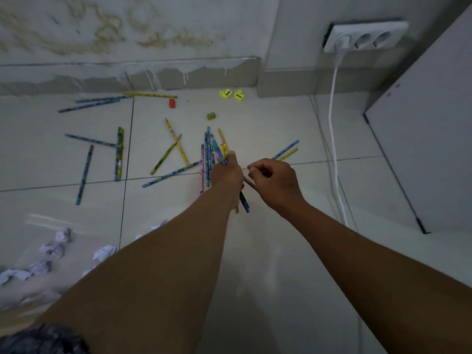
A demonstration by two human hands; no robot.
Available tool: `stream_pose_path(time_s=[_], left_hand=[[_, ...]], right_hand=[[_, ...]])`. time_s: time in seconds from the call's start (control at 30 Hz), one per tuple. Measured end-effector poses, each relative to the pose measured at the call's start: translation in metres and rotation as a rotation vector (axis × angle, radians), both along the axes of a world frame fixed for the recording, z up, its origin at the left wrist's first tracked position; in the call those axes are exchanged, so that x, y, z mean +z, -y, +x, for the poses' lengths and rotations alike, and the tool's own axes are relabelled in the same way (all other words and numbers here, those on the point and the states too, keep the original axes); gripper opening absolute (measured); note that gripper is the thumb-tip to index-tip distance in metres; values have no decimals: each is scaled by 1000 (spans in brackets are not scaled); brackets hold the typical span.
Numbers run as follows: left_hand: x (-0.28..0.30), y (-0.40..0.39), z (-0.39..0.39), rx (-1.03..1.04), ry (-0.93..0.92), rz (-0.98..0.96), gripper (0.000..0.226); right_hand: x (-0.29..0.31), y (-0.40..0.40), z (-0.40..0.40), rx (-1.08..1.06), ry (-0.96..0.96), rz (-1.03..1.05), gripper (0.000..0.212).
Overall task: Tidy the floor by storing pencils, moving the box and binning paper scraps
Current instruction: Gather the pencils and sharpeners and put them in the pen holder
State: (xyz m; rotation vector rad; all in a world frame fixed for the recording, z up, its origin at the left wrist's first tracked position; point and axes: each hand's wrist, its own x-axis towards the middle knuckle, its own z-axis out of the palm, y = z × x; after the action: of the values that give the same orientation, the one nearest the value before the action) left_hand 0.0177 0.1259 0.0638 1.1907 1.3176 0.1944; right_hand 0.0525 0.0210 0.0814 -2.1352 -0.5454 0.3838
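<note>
Crumpled paper scraps, pale and balled, lie scattered on the tiled floor at lower left. Beyond them, loose pencils in blue, yellow and patterned wraps lie strewn at all angles across the tiles, two crossed near the middle, others close to the skirting at the wall. A small red sharpener and two bright yellow ones sit near the wall, an olive one just in front of them. At centre, the left hand is clenched around a bundle of pencils, their ends fanning out above and below the fist. Just beside it, the right hand pinches one dark pencil, its far end at the left fist. Two more pencils lie behind the right hand. At right, a white cable drops from a wall socket beside a grey cabinet.
</note>
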Motion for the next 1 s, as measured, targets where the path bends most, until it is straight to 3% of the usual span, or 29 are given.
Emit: stream_pose_path(time_s=[0.2, 0.37, 0.6, 0.87, 1.0], left_hand=[[16, 0, 21, -144, 60, 77, 52], [-12, 0, 21, -459, -52, 416, 48], [-37, -25, 37, -373, -109, 476, 48], [-70, -23, 35, -255, -155, 396, 50], [-72, -14, 35, -204, -141, 356, 55]], right_hand=[[13, 17, 31, 141, 163, -307, 21], [-13, 31, 60, 308, 326, -499, 31], [-60, 24, 98, 513, 496, -603, 33], [-94, 15, 112, 445, 624, -532, 16], [-97, 13, 108, 459, 620, -546, 18]])
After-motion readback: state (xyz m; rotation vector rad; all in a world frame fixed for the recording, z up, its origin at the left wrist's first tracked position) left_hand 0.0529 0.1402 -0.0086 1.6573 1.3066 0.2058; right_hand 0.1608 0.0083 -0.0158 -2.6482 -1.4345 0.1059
